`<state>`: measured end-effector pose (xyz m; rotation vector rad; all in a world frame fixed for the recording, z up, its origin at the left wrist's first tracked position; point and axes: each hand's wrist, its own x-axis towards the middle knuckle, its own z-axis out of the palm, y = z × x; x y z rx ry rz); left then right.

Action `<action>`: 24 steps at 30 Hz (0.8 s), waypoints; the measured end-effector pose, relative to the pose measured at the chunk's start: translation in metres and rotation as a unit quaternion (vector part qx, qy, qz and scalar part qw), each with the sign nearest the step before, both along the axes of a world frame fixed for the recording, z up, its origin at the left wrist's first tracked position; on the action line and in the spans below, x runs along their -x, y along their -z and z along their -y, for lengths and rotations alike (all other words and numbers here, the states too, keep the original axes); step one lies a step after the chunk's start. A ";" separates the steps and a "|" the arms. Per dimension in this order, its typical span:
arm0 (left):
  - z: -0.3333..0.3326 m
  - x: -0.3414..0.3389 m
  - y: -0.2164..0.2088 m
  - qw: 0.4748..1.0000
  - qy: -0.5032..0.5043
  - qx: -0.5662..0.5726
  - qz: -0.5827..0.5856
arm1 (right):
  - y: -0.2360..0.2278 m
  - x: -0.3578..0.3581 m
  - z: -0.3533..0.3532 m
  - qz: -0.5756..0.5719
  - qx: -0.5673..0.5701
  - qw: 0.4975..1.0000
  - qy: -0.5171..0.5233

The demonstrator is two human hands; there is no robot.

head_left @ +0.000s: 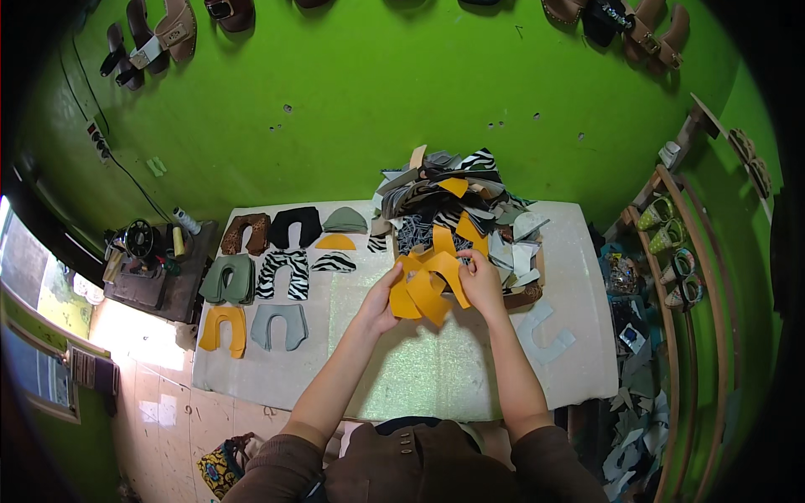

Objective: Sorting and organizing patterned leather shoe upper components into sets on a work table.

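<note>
My left hand grips a loose bunch of yellow leather pieces over the middle of the white table. The fingers of my right hand pinch a curved yellow leather piece at the bunch's right side. Just beyond both hands rises a heap of mixed leather scraps, grey, black, zebra-striped and yellow. To the left lie U-shaped cut pieces in small stacks: leopard print, black, green, zebra, yellow and grey.
Half-round pieces in green, yellow and zebra lie left of the heap. A pale U-shaped piece rests at right. Sewing machine at left; wooden shoe rack and floor scraps at right.
</note>
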<state>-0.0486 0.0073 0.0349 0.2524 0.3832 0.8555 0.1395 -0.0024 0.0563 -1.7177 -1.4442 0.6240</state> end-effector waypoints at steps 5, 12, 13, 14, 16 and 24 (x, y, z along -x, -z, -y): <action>0.004 -0.006 0.000 0.976 0.036 -0.101 -0.190 | 0.014 -0.002 0.005 0.064 -0.011 0.997 -0.032; 0.004 -0.003 0.041 0.992 0.033 0.058 -0.111 | 0.024 0.028 0.020 0.238 -0.167 0.935 -0.202; 0.003 -0.001 0.048 0.990 0.019 0.054 -0.127 | 0.031 0.028 0.019 0.270 -0.186 0.914 -0.238; 0.003 -0.001 0.048 0.989 0.007 0.048 -0.143 | 0.034 0.027 0.018 0.301 -0.204 0.891 -0.273; 0.004 -0.002 0.049 0.989 0.007 0.043 -0.141 | 0.040 0.023 0.015 0.297 -0.241 0.883 -0.272; 0.004 0.008 0.035 0.990 0.002 0.021 -0.138 | 0.017 0.016 0.006 0.214 -0.313 0.884 -0.274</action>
